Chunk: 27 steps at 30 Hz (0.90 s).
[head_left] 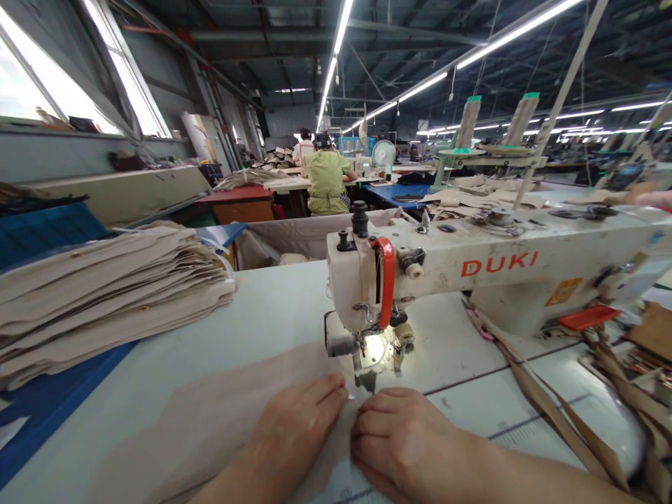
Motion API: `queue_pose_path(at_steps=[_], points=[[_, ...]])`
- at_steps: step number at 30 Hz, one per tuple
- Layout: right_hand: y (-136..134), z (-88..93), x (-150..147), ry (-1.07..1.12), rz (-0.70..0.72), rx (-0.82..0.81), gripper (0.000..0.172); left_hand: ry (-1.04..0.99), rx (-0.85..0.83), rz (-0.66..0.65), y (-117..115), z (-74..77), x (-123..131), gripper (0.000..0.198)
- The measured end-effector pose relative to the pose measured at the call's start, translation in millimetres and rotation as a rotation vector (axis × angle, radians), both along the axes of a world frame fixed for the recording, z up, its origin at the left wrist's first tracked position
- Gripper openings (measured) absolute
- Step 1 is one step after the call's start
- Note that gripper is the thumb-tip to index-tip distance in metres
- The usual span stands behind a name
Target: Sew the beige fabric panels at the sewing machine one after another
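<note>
A beige fabric panel [215, 406] lies flat on the pale sewing table, its right edge running toward the sewing machine's needle area. My left hand [299, 427] rests on this panel, fingers pressed together on it near the edge. A small white bit [351, 389] shows at its fingertips; I cannot make out what it is. Close beside it, my right hand [402, 434] has curled fingers gripping the panel's right edge. Just beyond both hands is the lit presser foot of the white sewing machine [435, 259]. The fingertips of the right hand are partly hidden.
On the left lies a stack of beige fabric pieces [115, 294] over a blue surface. Brown fabric strips [546, 399] hang across the table's right side, near a red tray [588, 317]. Thread cones [469, 124] stand behind the machine. Farther off, a person in a green top [328, 178] sits working.
</note>
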State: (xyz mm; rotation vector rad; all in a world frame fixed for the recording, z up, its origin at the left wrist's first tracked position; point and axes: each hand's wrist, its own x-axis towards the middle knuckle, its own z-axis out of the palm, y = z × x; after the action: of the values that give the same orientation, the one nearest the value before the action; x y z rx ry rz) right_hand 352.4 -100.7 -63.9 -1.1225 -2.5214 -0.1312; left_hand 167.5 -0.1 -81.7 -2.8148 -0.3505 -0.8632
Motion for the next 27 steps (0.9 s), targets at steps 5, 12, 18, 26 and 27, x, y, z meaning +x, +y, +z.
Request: queue_pose_path(at_steps=[5, 12, 18, 26, 27], points=[[0.0, -0.8, 0.4, 0.016, 0.003, -0.003, 0.02, -0.001, -0.009, 0.002, -1.8, 2.9, -0.1, 0.037], [2.7, -1.3, 4.3, 0.13, -0.036, -0.066, 0.016, -0.005, 0.028, -0.022, 1.1, 0.4, -1.1, 0.037], [13.8, -8.7, 11.2, 0.244, -0.227, -0.05, 0.019, -0.033, 0.055, -0.032, 1.9, -1.0, -1.0, 0.04], [13.5, -7.2, 12.1, 0.21, -0.216, -0.062, 0.02, -0.005, 0.042, -0.024, 1.7, -3.9, -2.9, 0.04], [13.2, -7.0, 12.1, 0.209, -0.214, -0.063, 0.02, -0.007, 0.039, -0.024, 1.9, -4.1, -3.0, 0.04]])
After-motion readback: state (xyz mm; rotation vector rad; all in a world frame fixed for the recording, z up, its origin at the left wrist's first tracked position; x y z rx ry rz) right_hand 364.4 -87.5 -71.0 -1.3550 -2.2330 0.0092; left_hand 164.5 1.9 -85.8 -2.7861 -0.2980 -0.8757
